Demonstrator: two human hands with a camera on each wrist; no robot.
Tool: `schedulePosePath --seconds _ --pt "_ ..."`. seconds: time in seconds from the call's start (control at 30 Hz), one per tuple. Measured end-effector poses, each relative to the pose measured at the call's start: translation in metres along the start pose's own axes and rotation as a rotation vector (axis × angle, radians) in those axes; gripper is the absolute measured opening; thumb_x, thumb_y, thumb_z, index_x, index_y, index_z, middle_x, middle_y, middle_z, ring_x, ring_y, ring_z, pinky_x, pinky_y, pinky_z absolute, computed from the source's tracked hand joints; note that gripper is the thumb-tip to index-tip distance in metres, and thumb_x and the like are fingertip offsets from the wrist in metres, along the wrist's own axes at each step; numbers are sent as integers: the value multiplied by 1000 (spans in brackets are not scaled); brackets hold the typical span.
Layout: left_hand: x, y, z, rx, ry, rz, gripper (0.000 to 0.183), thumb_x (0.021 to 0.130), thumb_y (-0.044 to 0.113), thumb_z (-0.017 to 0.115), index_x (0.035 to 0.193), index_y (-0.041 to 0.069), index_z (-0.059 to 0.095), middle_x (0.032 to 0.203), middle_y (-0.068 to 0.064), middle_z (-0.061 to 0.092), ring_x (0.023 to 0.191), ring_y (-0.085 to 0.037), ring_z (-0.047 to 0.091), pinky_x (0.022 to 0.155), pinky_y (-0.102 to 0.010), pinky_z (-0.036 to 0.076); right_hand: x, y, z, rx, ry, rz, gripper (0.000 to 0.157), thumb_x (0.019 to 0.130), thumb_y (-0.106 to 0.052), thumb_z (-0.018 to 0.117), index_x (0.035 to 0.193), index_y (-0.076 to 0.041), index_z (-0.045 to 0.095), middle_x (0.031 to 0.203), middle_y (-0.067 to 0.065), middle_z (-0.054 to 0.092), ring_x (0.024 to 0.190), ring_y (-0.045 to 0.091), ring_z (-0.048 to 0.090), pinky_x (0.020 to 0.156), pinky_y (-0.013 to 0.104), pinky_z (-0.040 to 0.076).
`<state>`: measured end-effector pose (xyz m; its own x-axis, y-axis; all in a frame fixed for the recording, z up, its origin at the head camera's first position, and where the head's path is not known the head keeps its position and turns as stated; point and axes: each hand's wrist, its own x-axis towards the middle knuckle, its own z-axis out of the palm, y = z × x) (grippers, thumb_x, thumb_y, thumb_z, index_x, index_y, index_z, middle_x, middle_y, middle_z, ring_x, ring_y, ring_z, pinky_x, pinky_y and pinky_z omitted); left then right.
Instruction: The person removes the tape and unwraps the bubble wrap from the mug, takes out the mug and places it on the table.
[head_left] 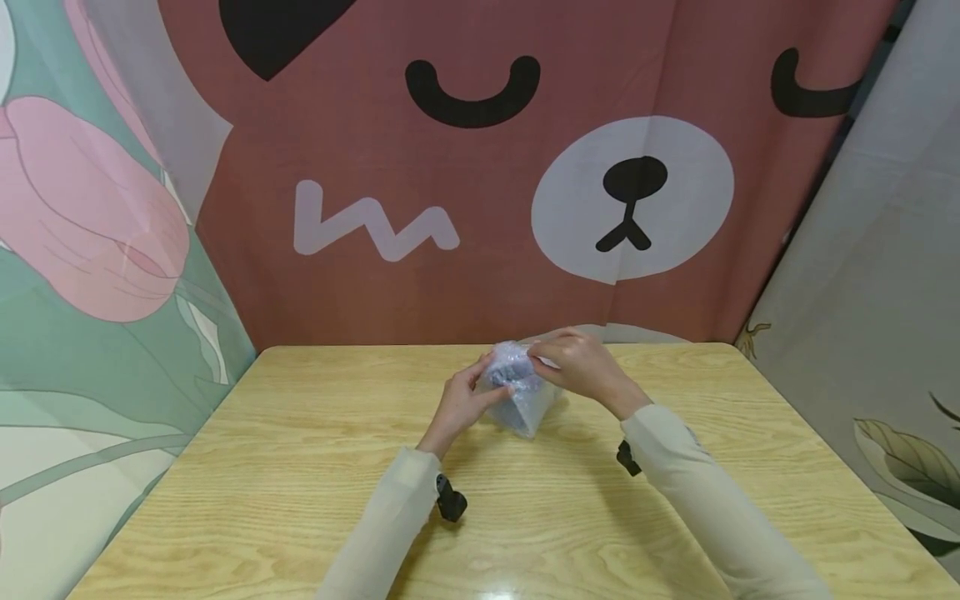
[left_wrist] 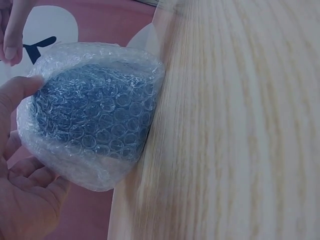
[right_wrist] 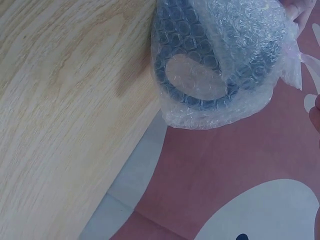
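Note:
A blue mug-like item [right_wrist: 187,37] is wrapped in bubble wrap [left_wrist: 100,172], and a loop like a handle shows through in the right wrist view. The bundle touches the table near its far edge. My left hand [head_left: 464,404] holds it from the left, thumb on the near side and fingers around the wrap. At the upper right of the bundle is my right hand [head_left: 581,364], its thumb and fingertips brought together. A clear strip [right_wrist: 311,61] runs from the gathered wrap toward that hand. Its end at the fingertips is out of the right wrist view.
The bundle stands on a light wood-grain table [head_left: 315,500]. Behind the far edge hangs a reddish cloth [head_left: 480,292] with a bear face. Patterned curtains [head_left: 97,250] hang at both sides. Small black devices [head_left: 451,500] are strapped at both wrists.

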<state>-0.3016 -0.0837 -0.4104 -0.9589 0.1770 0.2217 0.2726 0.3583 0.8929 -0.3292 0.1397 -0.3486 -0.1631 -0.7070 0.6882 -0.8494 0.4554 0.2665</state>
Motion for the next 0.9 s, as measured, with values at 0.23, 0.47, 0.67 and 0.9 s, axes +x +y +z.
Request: schedulePosePath --seconds 0.23,0.47,0.67,0.9 --pt "1 0 -1 -5 1 11 70 85 30 76 146 17 44 151 -7 34 137 -28 33 107 -41 35 -3 -2 -8 -39 39 -24 17 72 -7 79 89 -5 75 82 2 73 71 17 68 76 41 56" --pt "2 0 -1 -1 13 21 70 85 29 77 146 18 45 151 -7 35 136 -28 35 107 -39 35 -6 -4 -16 -56 73 -47 19 70 -7 79 89 -5 75 82 2 73 68 16 67 72 41 56" --pt "1 0 0 -4 9 14 70 85 28 77 146 19 45 151 -6 35 137 -26 34 108 -38 34 -11 -9 -22 -59 92 -49 14 74 -9 75 87 -5 74 81 2 72 65 14 66 70 41 56" --pt "1 -3 0 -21 8 -4 70 85 29 77 146 21 44 152 -5 34 138 -25 32 108 -39 33 -21 -13 -28 -45 91 -52 9 78 -10 70 86 -5 72 80 1 71 62 15 64 68 41 55"
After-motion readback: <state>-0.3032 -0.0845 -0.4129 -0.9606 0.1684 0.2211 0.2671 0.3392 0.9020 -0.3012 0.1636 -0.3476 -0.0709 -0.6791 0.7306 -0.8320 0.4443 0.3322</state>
